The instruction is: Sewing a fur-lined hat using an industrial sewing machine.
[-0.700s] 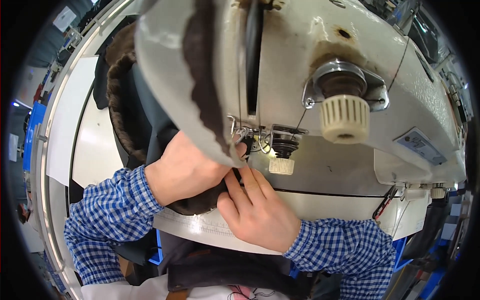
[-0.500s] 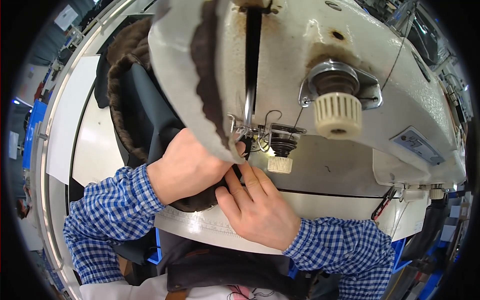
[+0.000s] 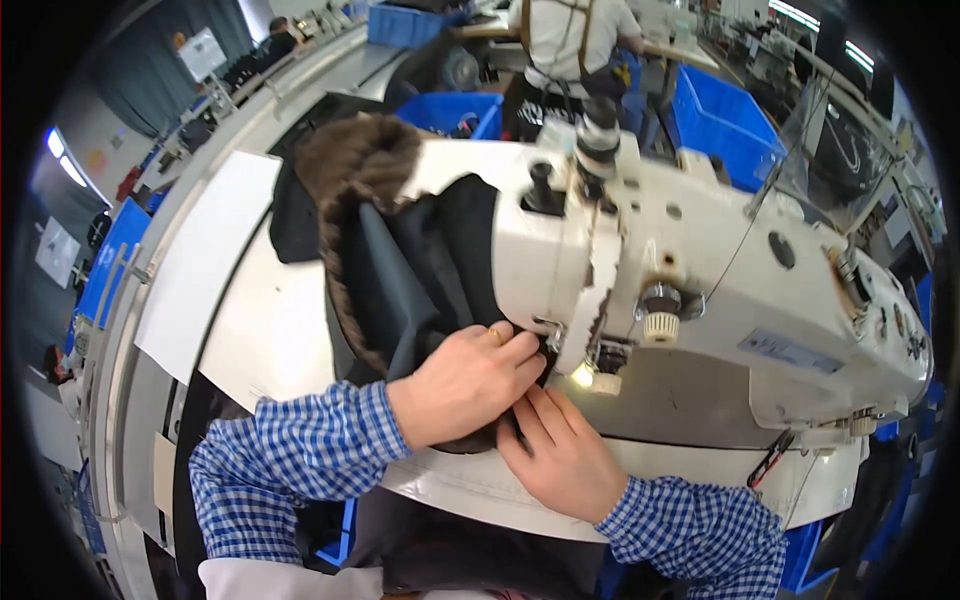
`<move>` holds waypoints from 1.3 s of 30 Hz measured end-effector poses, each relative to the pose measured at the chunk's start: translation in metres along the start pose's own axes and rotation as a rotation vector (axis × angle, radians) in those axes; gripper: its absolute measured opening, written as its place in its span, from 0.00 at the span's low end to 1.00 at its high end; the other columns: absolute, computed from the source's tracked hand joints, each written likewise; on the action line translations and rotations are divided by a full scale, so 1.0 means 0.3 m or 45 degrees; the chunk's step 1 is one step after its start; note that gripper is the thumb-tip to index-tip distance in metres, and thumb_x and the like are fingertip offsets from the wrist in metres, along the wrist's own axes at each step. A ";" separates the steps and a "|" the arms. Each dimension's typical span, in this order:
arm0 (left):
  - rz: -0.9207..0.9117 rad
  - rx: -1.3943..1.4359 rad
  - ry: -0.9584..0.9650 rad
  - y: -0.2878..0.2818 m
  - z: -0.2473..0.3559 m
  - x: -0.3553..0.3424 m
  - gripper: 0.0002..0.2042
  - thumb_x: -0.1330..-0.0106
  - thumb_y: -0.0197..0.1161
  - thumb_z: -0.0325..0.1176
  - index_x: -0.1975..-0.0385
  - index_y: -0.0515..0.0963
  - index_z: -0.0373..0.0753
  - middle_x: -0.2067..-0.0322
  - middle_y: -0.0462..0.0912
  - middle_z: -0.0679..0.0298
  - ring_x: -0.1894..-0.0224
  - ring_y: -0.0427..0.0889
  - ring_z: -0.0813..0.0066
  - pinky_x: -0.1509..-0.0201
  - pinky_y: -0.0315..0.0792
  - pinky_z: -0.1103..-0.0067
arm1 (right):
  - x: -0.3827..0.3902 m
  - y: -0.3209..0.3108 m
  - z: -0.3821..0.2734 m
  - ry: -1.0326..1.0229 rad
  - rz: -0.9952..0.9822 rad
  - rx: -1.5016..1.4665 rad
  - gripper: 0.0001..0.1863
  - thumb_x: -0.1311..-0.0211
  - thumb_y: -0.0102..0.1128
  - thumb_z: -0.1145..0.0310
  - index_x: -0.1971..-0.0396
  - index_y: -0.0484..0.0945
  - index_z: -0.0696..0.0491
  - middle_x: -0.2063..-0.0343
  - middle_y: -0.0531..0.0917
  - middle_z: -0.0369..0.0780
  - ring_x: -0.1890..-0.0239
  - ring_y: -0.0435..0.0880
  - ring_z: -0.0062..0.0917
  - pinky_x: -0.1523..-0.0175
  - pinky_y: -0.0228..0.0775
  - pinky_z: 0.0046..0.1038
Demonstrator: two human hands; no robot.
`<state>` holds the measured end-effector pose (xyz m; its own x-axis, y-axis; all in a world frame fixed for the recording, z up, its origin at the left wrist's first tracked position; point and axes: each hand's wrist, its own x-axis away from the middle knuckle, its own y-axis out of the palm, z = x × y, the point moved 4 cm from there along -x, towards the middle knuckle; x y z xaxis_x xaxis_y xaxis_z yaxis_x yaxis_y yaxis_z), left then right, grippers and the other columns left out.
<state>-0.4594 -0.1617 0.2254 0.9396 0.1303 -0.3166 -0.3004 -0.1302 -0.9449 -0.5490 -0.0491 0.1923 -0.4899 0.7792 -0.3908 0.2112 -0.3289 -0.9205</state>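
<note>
A white sewing machine [image 3: 720,290] has a small lamp lit by its needle area [image 3: 583,372]. Dark slate fabric with brown fur trim [image 3: 340,290] is bunched left of the machine head. My left hand [image 3: 465,380], with a ring, is curled on the fabric just left of the presser foot, gripping it; its fingertips are partly hidden. Below and right of it, my right hand [image 3: 560,460] lies with fingers stretched toward the needle, on the edge of the dark cloth.
A co-worker [image 3: 570,40] stands behind the machine among blue bins [image 3: 725,120]; other people sit farther left. A white sheet [image 3: 200,250] lies at the left, beside a rail. Red-handled snips [image 3: 768,460] rest at the machine's right.
The camera has tilted up and back, bringing the room, bins and co-worker into view; the machine appears smaller and lower. Both hands stay at the needle area on the fabric.
</note>
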 end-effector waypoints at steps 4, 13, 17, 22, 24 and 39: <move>-0.307 -0.297 -0.310 -0.165 -0.065 0.094 0.20 0.42 0.63 0.29 0.47 0.79 0.36 0.48 0.81 0.60 0.48 0.78 0.61 0.41 0.69 0.69 | 0.015 0.014 0.000 -0.179 0.022 0.119 0.19 0.39 0.58 0.63 0.53 0.78 0.61 0.46 0.81 0.55 0.43 0.79 0.45 0.34 0.69 0.42; 0.228 -0.310 0.190 -0.254 0.033 -0.108 0.07 0.50 0.63 0.36 0.78 0.75 0.41 0.76 0.74 0.66 0.67 0.77 0.68 0.63 0.71 0.73 | -0.293 0.323 -0.022 0.358 0.703 -0.105 0.13 0.35 0.59 0.67 0.56 0.84 0.56 0.68 0.86 0.43 0.62 0.85 0.33 0.58 0.78 0.38; -0.189 -0.328 0.238 -0.188 0.213 0.081 0.06 0.48 0.64 0.33 0.76 0.79 0.38 0.75 0.75 0.66 0.69 0.77 0.68 0.69 0.70 0.74 | -0.138 0.273 -0.172 0.253 0.276 -0.275 0.12 0.39 0.61 0.67 0.57 0.85 0.54 0.63 0.85 0.41 0.57 0.83 0.35 0.48 0.75 0.38; -0.072 0.476 -0.306 -0.087 0.102 0.232 0.12 0.44 0.62 0.26 0.60 0.81 0.36 0.67 0.79 0.58 0.63 0.82 0.57 0.64 0.77 0.67 | -0.044 0.127 -0.181 0.050 0.027 -0.367 0.18 0.45 0.66 0.63 0.55 0.83 0.54 0.56 0.83 0.40 0.49 0.76 0.40 0.35 0.65 0.43; 0.014 0.567 -0.496 -0.091 0.079 0.262 0.19 0.43 0.59 0.24 0.50 0.78 0.38 0.63 0.79 0.55 0.60 0.83 0.52 0.59 0.79 0.65 | -0.038 0.128 -0.176 0.056 0.003 -0.435 0.20 0.46 0.66 0.64 0.53 0.82 0.56 0.52 0.82 0.43 0.46 0.75 0.42 0.32 0.62 0.49; 0.031 0.370 -0.454 -0.091 0.098 0.173 0.14 0.45 0.70 0.30 0.57 0.84 0.37 0.66 0.81 0.57 0.68 0.84 0.58 0.66 0.78 0.69 | 0.038 0.146 0.048 1.425 0.189 -2.846 0.18 0.21 0.47 0.62 0.43 0.71 0.59 0.46 0.79 0.45 0.44 0.80 0.31 0.37 0.73 0.35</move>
<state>-0.4072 -0.1224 0.2324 0.8317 0.4670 -0.3002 -0.4034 0.1370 -0.9047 -0.5574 -0.0623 0.1473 -0.1493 0.9113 0.3837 0.6850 -0.1845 0.7048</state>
